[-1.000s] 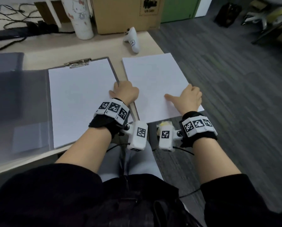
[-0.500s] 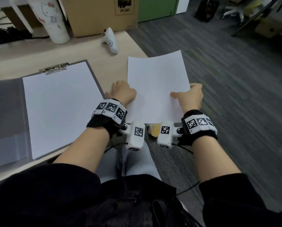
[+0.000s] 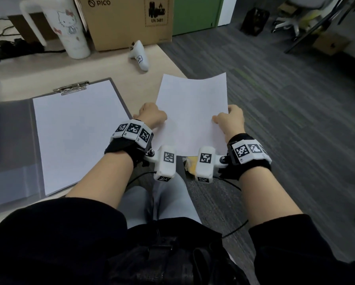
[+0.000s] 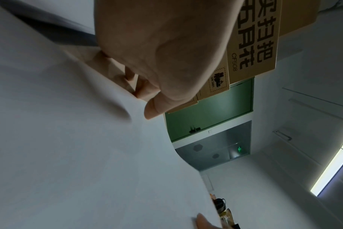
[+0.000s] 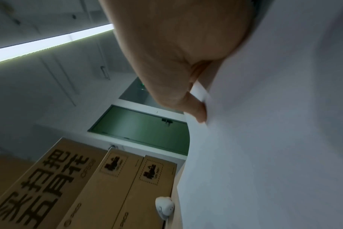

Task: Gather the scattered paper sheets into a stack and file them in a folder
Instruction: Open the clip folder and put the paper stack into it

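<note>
A: Where's the sheet, and who has it?

B: I've got both hands on it. My left hand (image 3: 152,116) pinches the left edge of the loose paper sheets (image 3: 191,112), my right hand (image 3: 231,118) pinches the right edge. The paper is lifted at the tabletop's right edge, bowed between my grips, its far end up off the tabletop (image 3: 110,64). The open folder (image 3: 121,95) lies just left of it, another sheet already under the clip (image 3: 71,89)

A: How do I land it well?

B: My judgement: keep both pinches even so the bow doesn't crease, carry it left over the folder, square the top edge against the clip, then lower it flat before letting go

A: What can't you make out?

B: Whether I hold one sheet or several; the right wrist view shows a folded-looking edge at my fingertips (image 5: 200,111), no clear count. The under-fingers are hidden by paper. The folder's left cover is cut off and blurred. A white controller (image 3: 140,56) sits near the far right corner
</note>
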A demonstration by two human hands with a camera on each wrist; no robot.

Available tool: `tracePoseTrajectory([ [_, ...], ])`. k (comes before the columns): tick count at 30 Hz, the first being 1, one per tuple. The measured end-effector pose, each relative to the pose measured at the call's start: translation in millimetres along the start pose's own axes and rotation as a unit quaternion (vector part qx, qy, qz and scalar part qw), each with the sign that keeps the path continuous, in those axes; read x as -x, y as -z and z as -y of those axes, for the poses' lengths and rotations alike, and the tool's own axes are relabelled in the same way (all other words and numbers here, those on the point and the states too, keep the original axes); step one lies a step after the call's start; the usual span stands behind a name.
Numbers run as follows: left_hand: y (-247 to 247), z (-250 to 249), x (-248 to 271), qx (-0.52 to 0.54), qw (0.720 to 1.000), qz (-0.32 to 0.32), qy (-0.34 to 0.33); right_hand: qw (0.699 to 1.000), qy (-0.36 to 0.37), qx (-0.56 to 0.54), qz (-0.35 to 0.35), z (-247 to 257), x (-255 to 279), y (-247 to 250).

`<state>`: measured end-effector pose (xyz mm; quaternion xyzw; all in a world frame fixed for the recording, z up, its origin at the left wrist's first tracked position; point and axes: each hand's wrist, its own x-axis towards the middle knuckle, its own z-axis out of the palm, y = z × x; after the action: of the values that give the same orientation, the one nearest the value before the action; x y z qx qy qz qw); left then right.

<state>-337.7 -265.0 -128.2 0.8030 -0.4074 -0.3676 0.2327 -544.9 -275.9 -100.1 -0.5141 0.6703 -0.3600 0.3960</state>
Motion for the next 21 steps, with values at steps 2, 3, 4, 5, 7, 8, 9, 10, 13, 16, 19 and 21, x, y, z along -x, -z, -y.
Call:
tracePoseTrajectory([
  [2, -3, 11, -19, 0.041, 0.999, 0.003, -0.002, 0.995, 0.092, 0.026, -0.021, 8, 9, -2],
  [3, 2, 6, -7, 0.052, 0.999, 0.009, -0.009, 0.99, 0.139, 0.031, -0.024, 14, 15, -3],
  [4, 10, -4, 17, 0.066, 0.997, 0.011, -0.024, 0.983, 0.178, 0.031, -0.029, 20, 20, -4],
  [5, 15, -6, 25, 0.081, 0.996, 0.007, -0.039, 0.977, 0.208, 0.025, -0.035, 26, 24, -4],
  [7, 22, -6, 27, 0.105, 0.992, -0.018, -0.065, 0.968, 0.249, -0.007, -0.038, 40, 31, -4],
  [8, 28, -6, 27, 0.124, 0.989, -0.035, -0.077, 0.964, 0.264, -0.026, -0.036, 45, 34, -3],
  [9, 33, -6, 28, 0.146, 0.984, -0.053, -0.091, 0.959, 0.279, -0.045, -0.033, 52, 37, -2],
  [10, 41, -7, 33, 0.168, 0.978, -0.068, -0.099, 0.953, 0.296, -0.059, -0.033, 57, 41, 0],
  [13, 71, -11, 44, 0.249, 0.951, -0.127, -0.134, 0.934, 0.341, -0.097, -0.048, 75, 55, 0],
  [16, 105, -18, 60, 0.325, 0.902, -0.214, -0.186, 0.908, 0.374, -0.174, -0.07, 95, 68, -5],
  [19, 133, -19, 79, 0.362, 0.855, -0.28, -0.246, 0.89, 0.388, -0.232, -0.048, 111, 77, -15],
  [21, 148, -10, 88, 0.381, 0.816, -0.311, -0.304, 0.885, 0.39, -0.255, -0.007, 117, 82, -25],
])
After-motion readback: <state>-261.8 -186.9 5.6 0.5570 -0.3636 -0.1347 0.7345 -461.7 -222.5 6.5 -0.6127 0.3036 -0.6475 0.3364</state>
